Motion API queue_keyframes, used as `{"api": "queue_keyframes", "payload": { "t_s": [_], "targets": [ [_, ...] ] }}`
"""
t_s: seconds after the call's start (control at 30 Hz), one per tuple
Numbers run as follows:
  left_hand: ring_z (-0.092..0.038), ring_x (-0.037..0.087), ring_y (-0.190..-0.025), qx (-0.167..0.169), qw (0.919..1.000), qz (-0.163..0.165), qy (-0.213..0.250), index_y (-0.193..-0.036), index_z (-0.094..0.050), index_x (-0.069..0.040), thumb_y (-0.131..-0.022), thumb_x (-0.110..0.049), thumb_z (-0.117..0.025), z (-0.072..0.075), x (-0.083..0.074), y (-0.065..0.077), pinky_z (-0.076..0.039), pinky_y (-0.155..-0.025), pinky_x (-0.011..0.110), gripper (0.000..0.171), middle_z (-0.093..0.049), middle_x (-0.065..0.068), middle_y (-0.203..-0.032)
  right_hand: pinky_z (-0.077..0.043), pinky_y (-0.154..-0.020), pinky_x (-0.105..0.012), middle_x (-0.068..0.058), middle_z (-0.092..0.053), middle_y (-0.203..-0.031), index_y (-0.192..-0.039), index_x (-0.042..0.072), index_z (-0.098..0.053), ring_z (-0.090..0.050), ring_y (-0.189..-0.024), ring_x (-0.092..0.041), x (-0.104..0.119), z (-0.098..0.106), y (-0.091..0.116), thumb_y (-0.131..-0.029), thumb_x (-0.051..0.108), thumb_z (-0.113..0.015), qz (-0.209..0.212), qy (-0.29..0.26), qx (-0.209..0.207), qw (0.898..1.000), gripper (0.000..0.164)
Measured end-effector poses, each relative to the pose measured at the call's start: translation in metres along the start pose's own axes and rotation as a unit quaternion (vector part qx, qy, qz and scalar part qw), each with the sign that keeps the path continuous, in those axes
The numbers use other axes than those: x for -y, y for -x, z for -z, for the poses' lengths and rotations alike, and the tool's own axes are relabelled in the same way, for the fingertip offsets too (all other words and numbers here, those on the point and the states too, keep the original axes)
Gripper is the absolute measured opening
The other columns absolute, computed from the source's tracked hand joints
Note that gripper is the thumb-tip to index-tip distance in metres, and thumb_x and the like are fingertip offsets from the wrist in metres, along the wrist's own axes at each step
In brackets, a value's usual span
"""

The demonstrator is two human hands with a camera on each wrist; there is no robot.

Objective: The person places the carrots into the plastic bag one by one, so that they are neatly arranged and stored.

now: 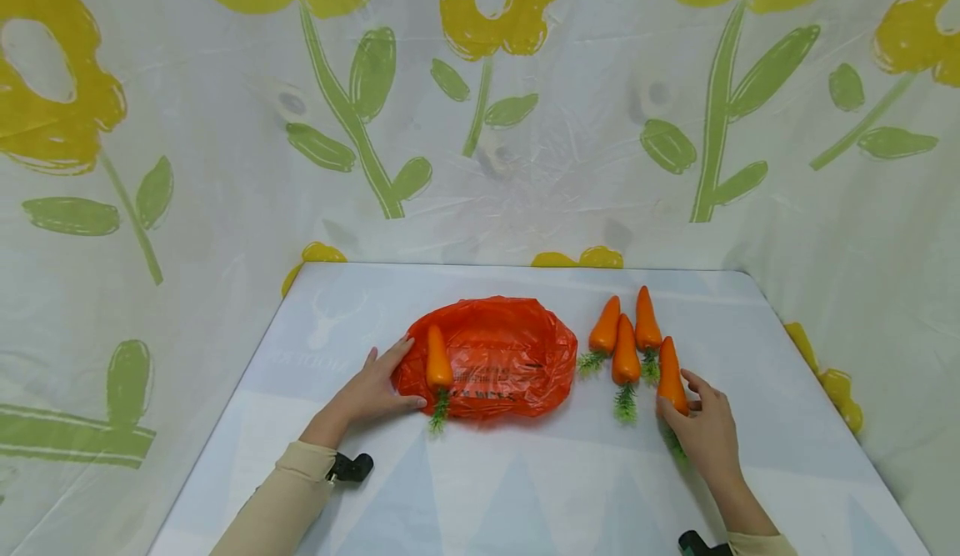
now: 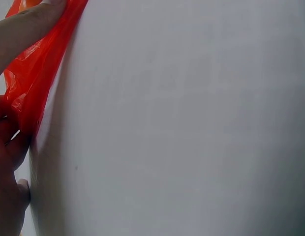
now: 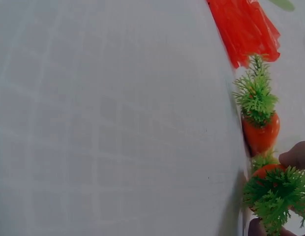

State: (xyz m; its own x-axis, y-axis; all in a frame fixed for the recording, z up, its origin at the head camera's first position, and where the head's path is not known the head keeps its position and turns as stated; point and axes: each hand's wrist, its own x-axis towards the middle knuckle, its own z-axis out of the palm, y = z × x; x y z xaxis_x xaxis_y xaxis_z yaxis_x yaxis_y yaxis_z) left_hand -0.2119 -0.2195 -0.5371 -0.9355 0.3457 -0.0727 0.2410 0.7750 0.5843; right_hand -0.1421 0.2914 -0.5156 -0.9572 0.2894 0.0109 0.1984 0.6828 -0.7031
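Observation:
A red plastic bag (image 1: 510, 348) lies spread on the table, with a toy carrot (image 1: 437, 360) on its left part, green top toward the front. The left hand (image 1: 377, 385) holds the bag's left edge, thumb at the front and fingers farther back. In the left wrist view, its thumb (image 2: 29, 29) lies over the red film and other fingers are behind it. At the right, the right hand (image 1: 705, 423) grips another toy carrot (image 1: 671, 377) near its leafy end, between thumb and fingers. The right wrist view shows that carrot's green leaves (image 3: 278, 194) close up.
Three more toy carrots lie between bag and right hand: one at the left (image 1: 605, 327), one in the middle (image 1: 626, 352) and one farther back (image 1: 647, 318). The white table (image 1: 450, 489) meets a flower-printed curtain (image 1: 525, 189) behind and at the sides.

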Motion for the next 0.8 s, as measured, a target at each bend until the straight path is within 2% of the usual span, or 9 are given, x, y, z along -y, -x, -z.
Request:
{"api": "queue_keyframes", "payload": {
  "t_s": [0.13,0.4,0.6,0.8],
  "targets": [
    [-0.01,0.055,-0.15,0.0,1.0,0.003,0.002,-0.162,-0.027,-0.01,-0.077,-0.056,-0.083,-0.0004,-0.0002,-0.0003,-0.015,-0.117,0.07,0.111,-0.026,0.012,-0.167,-0.051,-0.08,-0.041,-0.027,-0.047,-0.133,-0.152,0.0,-0.042,-0.054,-0.107,-0.04,-0.0005,-0.001,-0.0012,-0.095,0.03,-0.072,-0.002,0.005,0.007,1.0,0.071],
    [-0.009,0.055,-0.15,0.002,0.9999,0.009,0.004,-0.162,-0.027,-0.011,-0.077,-0.055,-0.084,0.0002,-0.0013,-0.0002,-0.017,-0.117,0.071,0.11,-0.026,0.011,-0.167,-0.052,-0.081,-0.04,-0.03,-0.046,-0.137,-0.152,0.003,-0.044,-0.057,-0.109,-0.041,-0.0036,-0.0008,-0.0028,-0.097,0.035,-0.069,-0.001,0.008,0.023,1.0,0.069],
    [-0.01,0.055,-0.15,0.0,1.0,0.007,0.002,-0.162,-0.028,-0.01,-0.077,-0.055,-0.084,0.0,-0.0013,0.0002,-0.016,-0.117,0.07,0.111,-0.027,0.012,-0.167,-0.053,-0.087,-0.049,-0.031,-0.045,-0.136,-0.151,0.004,-0.046,-0.057,-0.112,-0.044,-0.005,-0.0004,-0.0041,-0.099,0.04,-0.066,0.0,0.005,0.038,0.999,0.067],
    [-0.012,0.053,-0.15,-0.005,1.0,0.001,-0.004,-0.162,-0.028,-0.01,-0.077,-0.054,-0.084,-0.0005,-0.0003,-0.0001,-0.014,-0.119,0.067,0.11,-0.027,0.011,-0.167,-0.054,-0.087,-0.051,-0.032,-0.045,-0.137,-0.153,0.003,-0.043,-0.056,-0.113,-0.045,-0.0068,0.0014,-0.005,-0.099,0.043,-0.064,0.01,0.012,0.054,0.998,0.07]
  ]
}}
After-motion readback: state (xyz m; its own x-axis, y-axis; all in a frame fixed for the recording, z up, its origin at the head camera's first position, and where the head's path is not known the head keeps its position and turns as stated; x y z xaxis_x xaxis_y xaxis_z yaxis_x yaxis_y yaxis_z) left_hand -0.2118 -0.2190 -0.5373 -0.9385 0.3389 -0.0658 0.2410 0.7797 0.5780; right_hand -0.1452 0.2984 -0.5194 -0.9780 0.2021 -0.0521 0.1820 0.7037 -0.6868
